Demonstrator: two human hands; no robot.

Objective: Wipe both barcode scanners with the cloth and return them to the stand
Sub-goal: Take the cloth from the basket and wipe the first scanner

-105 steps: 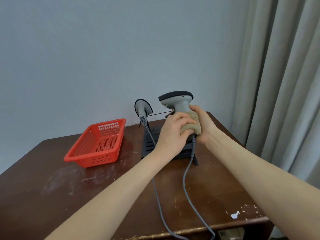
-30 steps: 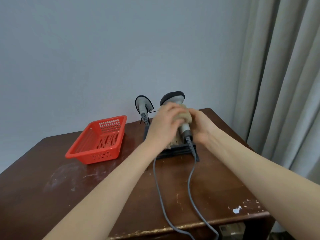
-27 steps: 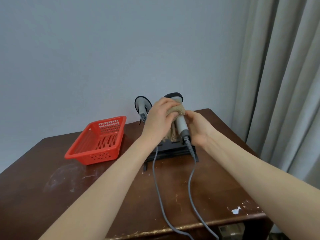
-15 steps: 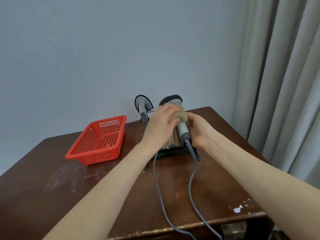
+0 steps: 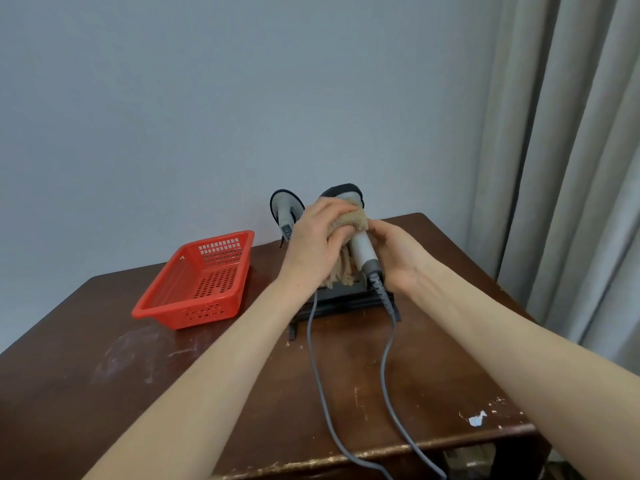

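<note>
Two cables [image 5: 313, 358] cross the table [image 5: 104, 393]; cloth [image 5: 349, 220] and held scanner [image 5: 362, 247] screen the stand [image 5: 339, 302].

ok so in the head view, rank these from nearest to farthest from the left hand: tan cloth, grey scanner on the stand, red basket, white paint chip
1. Tan fringed cloth: gripped in the left hand.
2. Grey barcode scanner on the stand: just behind the hand, leftward.
3. Red perforated plastic basket: farther left.
4. White paint chip: front right of the brown wooden table.

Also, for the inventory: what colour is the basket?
The basket is red; head view.
</note>
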